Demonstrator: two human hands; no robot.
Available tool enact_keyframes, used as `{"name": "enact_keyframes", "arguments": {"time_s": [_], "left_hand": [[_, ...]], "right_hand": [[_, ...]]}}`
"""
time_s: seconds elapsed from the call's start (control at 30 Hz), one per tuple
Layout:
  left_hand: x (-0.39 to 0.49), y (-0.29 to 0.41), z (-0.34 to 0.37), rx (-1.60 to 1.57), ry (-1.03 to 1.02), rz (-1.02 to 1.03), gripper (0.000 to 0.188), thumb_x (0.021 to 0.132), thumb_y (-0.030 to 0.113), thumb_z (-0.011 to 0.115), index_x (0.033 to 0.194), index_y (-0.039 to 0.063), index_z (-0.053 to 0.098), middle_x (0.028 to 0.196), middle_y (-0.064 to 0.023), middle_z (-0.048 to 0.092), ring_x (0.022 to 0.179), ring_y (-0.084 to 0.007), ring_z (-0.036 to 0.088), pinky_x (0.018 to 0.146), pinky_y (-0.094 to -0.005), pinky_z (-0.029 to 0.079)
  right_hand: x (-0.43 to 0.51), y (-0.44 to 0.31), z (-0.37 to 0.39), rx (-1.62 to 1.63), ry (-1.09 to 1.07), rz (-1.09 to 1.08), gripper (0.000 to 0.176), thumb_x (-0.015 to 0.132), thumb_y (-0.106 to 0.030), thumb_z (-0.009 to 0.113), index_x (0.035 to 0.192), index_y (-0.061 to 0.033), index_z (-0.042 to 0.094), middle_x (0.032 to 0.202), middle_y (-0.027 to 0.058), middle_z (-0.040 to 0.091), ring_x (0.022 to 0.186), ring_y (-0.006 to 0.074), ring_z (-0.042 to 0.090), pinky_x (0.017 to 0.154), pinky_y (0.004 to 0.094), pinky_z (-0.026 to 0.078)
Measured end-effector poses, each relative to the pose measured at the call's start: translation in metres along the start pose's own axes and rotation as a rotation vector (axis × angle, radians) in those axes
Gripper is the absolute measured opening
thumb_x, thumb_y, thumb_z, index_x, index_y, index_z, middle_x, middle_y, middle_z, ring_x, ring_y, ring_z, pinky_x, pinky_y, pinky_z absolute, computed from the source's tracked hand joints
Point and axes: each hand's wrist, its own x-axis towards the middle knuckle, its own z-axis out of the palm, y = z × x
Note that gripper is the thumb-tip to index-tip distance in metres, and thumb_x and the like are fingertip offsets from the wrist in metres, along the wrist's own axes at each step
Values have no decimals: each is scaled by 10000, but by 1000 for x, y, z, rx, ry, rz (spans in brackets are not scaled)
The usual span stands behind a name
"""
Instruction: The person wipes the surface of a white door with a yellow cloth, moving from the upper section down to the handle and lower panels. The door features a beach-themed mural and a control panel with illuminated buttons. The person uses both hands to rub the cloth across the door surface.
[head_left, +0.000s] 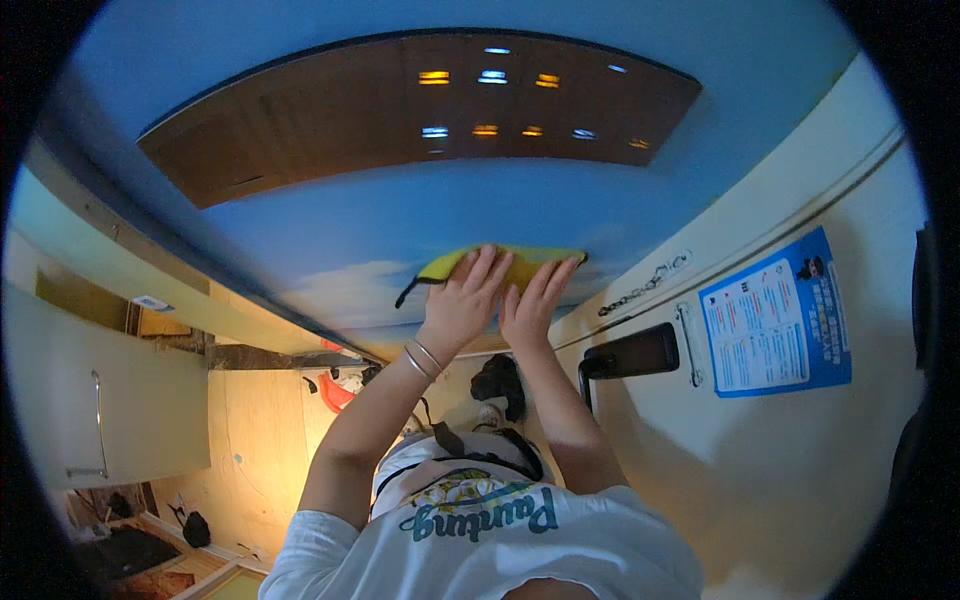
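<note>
Both my hands press a yellow cloth (525, 259) with dark edging flat against a wall panel (375, 232) printed with blue sky and clouds. My left hand (469, 292) lies on the cloth's left half, fingers spread over it; two silver bangles circle that wrist. Close beside it, my right hand (536, 296) rests its fingertips on the cloth's right half. A black-edged corner of the cloth hangs down at the left. Above the hands, a brown glossy panel (315, 120) with orange and white light reflections crosses the blue surface.
At the right is a white door (787, 450) with a black lock and handle (634, 351), a door chain (645, 291) and a blue printed sheet (776, 322). A pale cabinet (112, 420) with a metal handle stands at the left. Black and red items lie low down behind the arms.
</note>
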Motion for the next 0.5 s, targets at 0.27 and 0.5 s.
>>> {"name": "enact_keyframes", "arguments": {"time_s": [0.27,0.5], "left_hand": [[64,40,7,125,348,-84,455,832,430,568,1191,152,552,1344,-224,347,1177,-533,289,865,-669,264],[-16,42,80,133,-159,13,418,813,436,581,1140,175,578,1274,-152,432,1078,-456,380,829,-597,342]], "right_hand": [[80,19,-53,-171,197,-176,606,870,-289,530,1312,46,287,1432,320,109,1257,567,189,981,641,229],[-27,54,-17,-135,-245,120,688,897,-221,492,1367,123,125,1429,359,2,1307,548,72,1025,596,179]]}}
